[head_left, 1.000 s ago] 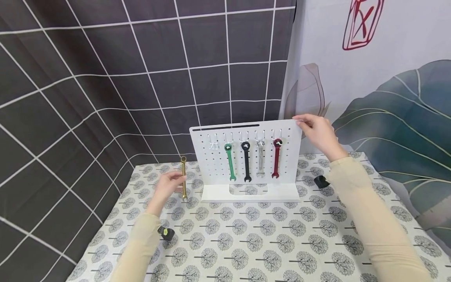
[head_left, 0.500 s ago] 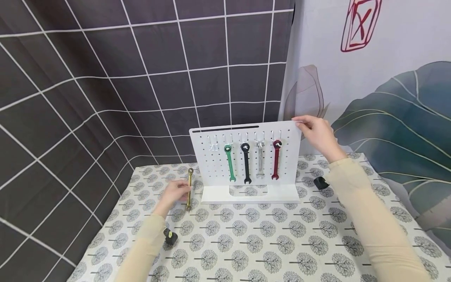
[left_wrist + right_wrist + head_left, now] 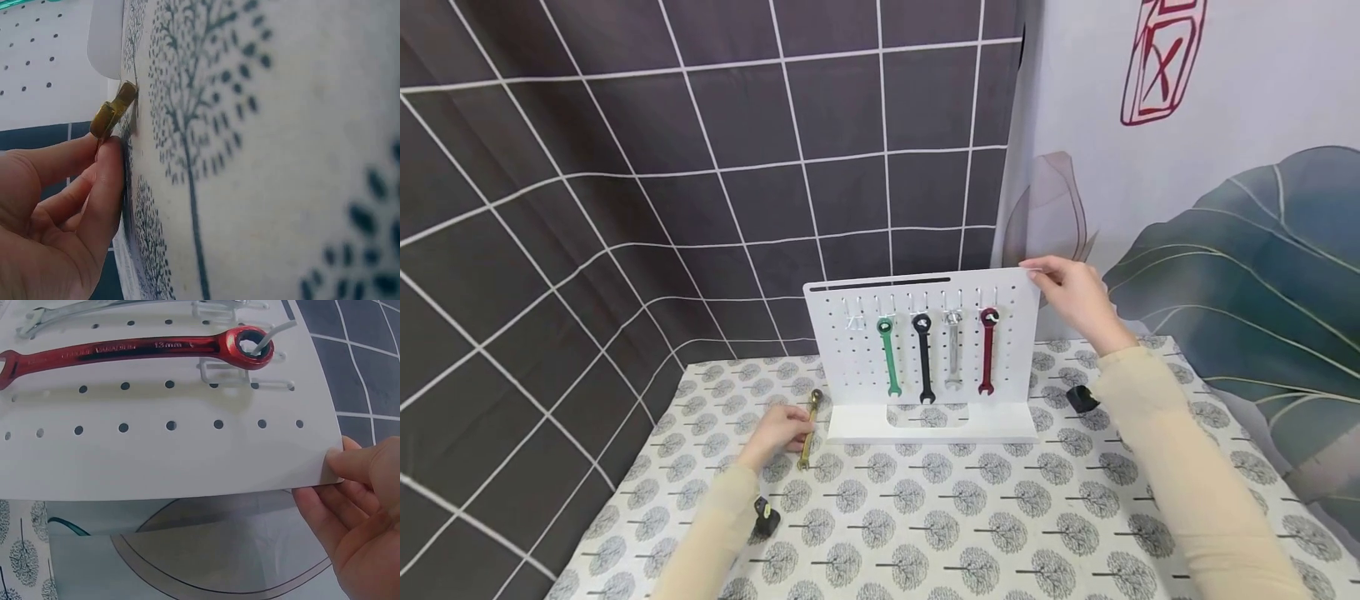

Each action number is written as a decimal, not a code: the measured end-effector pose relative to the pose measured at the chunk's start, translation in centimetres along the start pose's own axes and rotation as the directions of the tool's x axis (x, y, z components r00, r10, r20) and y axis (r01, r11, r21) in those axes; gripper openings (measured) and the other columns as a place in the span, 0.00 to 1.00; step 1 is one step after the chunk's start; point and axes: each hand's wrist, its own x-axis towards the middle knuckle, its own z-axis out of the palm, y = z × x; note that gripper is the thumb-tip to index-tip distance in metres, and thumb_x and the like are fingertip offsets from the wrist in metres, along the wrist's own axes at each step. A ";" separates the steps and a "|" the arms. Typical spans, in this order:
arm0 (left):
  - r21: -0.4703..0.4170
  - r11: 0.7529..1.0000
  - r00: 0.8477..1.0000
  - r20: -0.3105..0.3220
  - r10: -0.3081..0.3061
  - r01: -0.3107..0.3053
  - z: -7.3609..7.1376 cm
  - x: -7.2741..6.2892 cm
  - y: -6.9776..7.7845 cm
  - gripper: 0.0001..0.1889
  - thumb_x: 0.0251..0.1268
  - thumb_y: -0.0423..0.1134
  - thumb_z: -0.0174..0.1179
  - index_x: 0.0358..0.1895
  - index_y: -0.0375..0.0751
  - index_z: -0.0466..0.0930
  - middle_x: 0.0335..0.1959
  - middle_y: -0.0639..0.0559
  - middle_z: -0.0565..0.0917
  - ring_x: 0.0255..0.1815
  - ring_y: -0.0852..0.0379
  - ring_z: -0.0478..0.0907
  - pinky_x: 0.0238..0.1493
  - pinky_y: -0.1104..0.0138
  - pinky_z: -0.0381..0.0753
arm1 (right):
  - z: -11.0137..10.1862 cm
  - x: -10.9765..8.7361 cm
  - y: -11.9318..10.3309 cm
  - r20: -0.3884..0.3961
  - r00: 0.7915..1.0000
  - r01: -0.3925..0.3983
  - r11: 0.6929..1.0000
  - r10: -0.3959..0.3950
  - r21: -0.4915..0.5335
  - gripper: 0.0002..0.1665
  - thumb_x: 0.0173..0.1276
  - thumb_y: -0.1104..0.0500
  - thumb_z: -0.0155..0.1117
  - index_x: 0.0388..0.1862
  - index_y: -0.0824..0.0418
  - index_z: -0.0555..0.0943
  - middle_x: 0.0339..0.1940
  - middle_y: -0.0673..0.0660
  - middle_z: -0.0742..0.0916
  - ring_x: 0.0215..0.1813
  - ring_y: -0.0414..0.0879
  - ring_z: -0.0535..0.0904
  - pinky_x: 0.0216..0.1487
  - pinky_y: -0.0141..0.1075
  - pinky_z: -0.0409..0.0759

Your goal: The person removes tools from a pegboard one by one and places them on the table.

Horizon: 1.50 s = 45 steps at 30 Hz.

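A gold combination wrench (image 3: 813, 412) is pinched between the thumb and fingers of my left hand (image 3: 778, 432), low over the tablecloth left of a white pegboard (image 3: 1018, 358). In the left wrist view, the wrench's open end (image 3: 115, 111) is close to the cloth; whether it touches is unclear. My right hand (image 3: 1075, 298) grips the board's upper right corner, thumb in front, fingers behind. From hooks on the board hang a green wrench (image 3: 891, 358), a black wrench (image 3: 925, 358), a silver wrench (image 3: 953, 354) and a red wrench (image 3: 137, 351). The leftmost hook (image 3: 854, 322) holds nothing.
The board stands upright on a white base (image 3: 865, 433) with a cut-out. A tree-patterned cloth (image 3: 940, 529) covers the table. Behind hang a dark grid curtain (image 3: 700, 200) and a leaf-printed sheet (image 3: 1247, 250). A black device is on each wrist.
My left hand has brought the gold wrench rightward and toward me, and its top now leans right. The right hand keeps its hold on the board's corner. The head view has tilted slightly up.
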 end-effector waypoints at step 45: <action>0.037 0.999 1.000 -0.024 -0.011 0.012 0.5 0.2 0.0 0.07 0.62 0.32 0.68 0.34 0.31 0.79 0.22 0.47 0.79 0.20 0.59 0.77 0.24 0.69 0.86 | -0.3 0.1 0.1 0.030 0.999 -0.020 1.000 0.021 -0.005 0.20 0.80 0.52 0.56 0.62 0.59 0.81 0.60 0.68 0.83 0.61 0.64 0.79 0.57 0.60 0.77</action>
